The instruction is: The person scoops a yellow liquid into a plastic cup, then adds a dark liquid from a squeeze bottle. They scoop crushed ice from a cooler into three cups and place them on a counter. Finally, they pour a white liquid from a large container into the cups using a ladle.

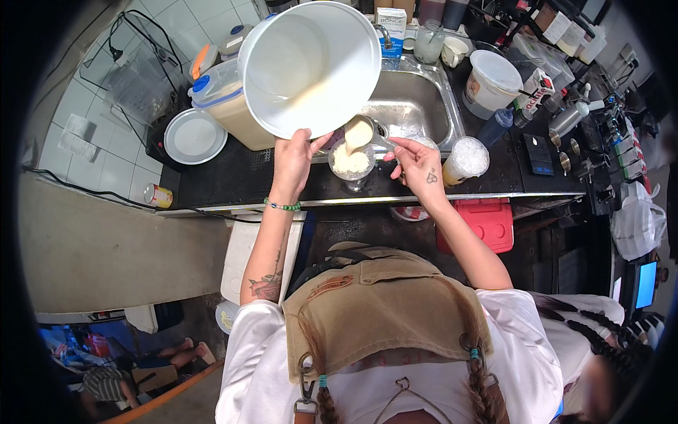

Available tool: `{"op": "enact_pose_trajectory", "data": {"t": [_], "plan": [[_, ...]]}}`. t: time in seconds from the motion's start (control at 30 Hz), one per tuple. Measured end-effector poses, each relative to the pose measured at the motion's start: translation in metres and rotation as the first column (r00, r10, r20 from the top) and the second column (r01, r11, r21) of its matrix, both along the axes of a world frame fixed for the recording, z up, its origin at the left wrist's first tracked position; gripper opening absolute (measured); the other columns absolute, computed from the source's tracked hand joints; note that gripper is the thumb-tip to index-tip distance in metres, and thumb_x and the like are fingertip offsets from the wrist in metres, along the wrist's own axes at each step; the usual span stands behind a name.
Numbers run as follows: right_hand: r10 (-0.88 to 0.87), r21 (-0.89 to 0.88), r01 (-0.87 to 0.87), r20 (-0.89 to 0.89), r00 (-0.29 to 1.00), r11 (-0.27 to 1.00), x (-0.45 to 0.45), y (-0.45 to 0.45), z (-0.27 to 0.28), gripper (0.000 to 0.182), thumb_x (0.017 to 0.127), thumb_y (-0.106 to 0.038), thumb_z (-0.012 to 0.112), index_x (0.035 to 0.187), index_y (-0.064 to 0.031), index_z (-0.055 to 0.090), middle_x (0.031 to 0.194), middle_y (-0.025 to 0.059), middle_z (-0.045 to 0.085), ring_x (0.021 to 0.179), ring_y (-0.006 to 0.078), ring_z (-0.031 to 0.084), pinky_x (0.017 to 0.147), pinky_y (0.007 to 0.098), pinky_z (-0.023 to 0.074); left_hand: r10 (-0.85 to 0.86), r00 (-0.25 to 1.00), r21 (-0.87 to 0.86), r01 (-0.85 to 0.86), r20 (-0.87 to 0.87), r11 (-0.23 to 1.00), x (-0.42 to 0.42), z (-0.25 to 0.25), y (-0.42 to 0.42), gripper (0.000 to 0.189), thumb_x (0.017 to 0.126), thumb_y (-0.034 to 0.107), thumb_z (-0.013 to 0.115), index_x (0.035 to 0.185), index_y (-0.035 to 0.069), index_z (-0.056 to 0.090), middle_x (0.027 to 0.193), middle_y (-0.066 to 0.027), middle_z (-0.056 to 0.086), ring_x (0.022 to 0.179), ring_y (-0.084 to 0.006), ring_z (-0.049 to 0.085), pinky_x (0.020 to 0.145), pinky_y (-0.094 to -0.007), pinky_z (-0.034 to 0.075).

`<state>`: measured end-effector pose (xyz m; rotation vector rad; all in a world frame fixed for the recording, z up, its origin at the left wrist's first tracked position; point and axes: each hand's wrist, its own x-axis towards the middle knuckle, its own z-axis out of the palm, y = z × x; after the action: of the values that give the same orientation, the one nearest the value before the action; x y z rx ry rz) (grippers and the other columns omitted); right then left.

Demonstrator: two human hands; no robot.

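My left hand [295,159] grips the rim of a large white plastic tub [354,58], tilted toward me. A little pale liquid lies along its lower inside wall. In my right hand [418,165] is the handle of a small scoop [360,131] of cream-coloured liquid. The scoop is tipped, and the liquid runs into a clear footed cup [356,184]. Pale, lumpy contents [351,164] fill this cup to near its rim. It stands on the black counter mat [249,183], close to the front edge. Right of my right hand stands a cup of crushed ice [469,159] with something yellow below.
Behind the cups is a steel sink [454,106]. A container of beige liquid [249,116] and a round white lid [195,137] sit at left. To the right are a lidded bucket [492,79], a dark squeeze bottle [495,127] and a digital scale [538,153]. Another person [577,328] is close at right.
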<state>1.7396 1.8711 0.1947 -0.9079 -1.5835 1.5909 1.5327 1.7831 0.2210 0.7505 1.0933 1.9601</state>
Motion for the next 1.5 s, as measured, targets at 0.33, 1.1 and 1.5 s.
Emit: {"op": "enact_pose_trajectory", "data": {"t": [0.33, 1.1, 1.5], "plan": [[-0.069, 0.304, 0.042, 0.076, 0.995, 0.952, 0.002, -0.011, -0.004, 0.026, 0.088, -0.003, 0.055, 0.112, -0.0013, 0.065, 0.08, 0.0086, 0.07, 0.056, 0.0096, 0.061, 0.051, 0.0231, 0.0479, -0.02, 1.0, -0.002, 0.02, -0.005, 1.0, -0.003, 0.0, -0.002, 0.029, 0.088, -0.002, 0.04, 0.113, -0.015, 0.046, 0.118, -0.018, 0.054, 0.107, -0.0266, 0.058, 0.094, -0.0456, 0.052], [0.061, -0.346, -0.119, -0.173, 0.983, 0.931, -0.005, -0.005, 0.001, 0.033, 0.09, -0.01, 0.053, 0.118, 0.0076, 0.055, 0.088, 0.0121, 0.068, 0.056, 0.009, 0.059, 0.043, 0.0176, 0.0399, 0.01, 0.975, -0.018, -0.014, -0.221, 1.0, -0.005, -0.01, -0.004, 0.035, 0.091, 0.0, 0.042, 0.124, -0.011, 0.041, 0.122, -0.0185, 0.052, 0.109, -0.0287, 0.057, 0.095, -0.0444, 0.051], [0.058, -0.352, -0.119, -0.18, 0.982, 0.928, -0.005, -0.003, 0.004, 0.032, 0.091, -0.01, 0.053, 0.118, 0.0071, 0.055, 0.089, 0.012, 0.068, 0.055, 0.0084, 0.059, 0.042, 0.017, 0.0395, 0.065, 0.937, 0.04, -0.055, -0.342, 0.998, -0.006, -0.009, -0.003, 0.073, 0.09, -0.004, 0.042, 0.142, 0.012, -0.008, 0.126, -0.0188, 0.043, 0.11, -0.0257, 0.053, 0.09, -0.0391, 0.053]]}}
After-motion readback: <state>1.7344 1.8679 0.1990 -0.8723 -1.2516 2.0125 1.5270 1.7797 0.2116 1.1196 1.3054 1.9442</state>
